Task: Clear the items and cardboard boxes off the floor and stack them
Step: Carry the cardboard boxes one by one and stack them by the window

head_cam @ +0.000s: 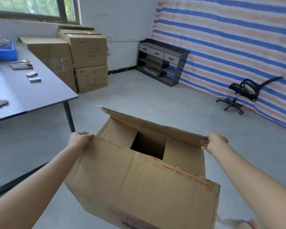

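The open cardboard box (pixel 139 187) carried red tape printed "SINCE 1887", readable 2 times: once near the left corner of its near flap and once lower on the right. More red print low on its front was too blurred to read. Both hands gripped it: the left hand (pixel 80 140) curled over the flap's left corner, the right hand (pixel 216 142) pinched the right corner. The box hung tilted over the floor (pixel 155 100), just off the tabletop's (pixel 45 90) near right corner.

4 stacked boxes (pixel 89 52) stood in 2 columns against the wall behind the tabletop's far right corner, their printing too faint to read. On the tabletop lay 1 blue bin (pixel 3 53) near its far edge, what looked like 4 markers (pixel 21 65) and 2 small grey blocks (pixel 33 77). A shelf unit (pixel 162 61) showed 3 drawers; 1 office chair (pixel 244 93) stood by the striped sheet.
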A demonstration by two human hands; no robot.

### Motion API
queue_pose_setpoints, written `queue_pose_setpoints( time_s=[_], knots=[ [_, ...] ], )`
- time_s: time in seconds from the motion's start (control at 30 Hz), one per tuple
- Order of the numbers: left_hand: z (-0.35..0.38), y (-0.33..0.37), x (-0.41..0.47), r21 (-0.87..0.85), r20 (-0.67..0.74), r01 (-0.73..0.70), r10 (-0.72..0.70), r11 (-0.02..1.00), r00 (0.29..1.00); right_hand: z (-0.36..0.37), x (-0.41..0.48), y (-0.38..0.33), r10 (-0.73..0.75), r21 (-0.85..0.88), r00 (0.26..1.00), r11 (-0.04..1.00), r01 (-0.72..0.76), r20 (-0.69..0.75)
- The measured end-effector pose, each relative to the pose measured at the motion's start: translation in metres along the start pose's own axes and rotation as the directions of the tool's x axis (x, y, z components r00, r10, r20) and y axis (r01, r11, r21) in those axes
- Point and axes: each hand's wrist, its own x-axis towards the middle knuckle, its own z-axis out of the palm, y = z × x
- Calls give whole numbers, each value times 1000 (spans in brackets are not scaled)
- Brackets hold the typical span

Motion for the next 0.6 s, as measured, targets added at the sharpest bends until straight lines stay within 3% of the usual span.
queue_pose_setpoints(
  time_s=[0.33, 0.6],
  knots=[
    [131, 80, 125, 78, 20, -31, 30, 996, 999, 110, 171, -57, 96, 56, 995, 994, -97, 13],
    [223, 153, 230, 60, -101, -16, 22, 998, 995, 227, 267, -129, -17, 148, 997, 989, 6, 71]
  ],
)
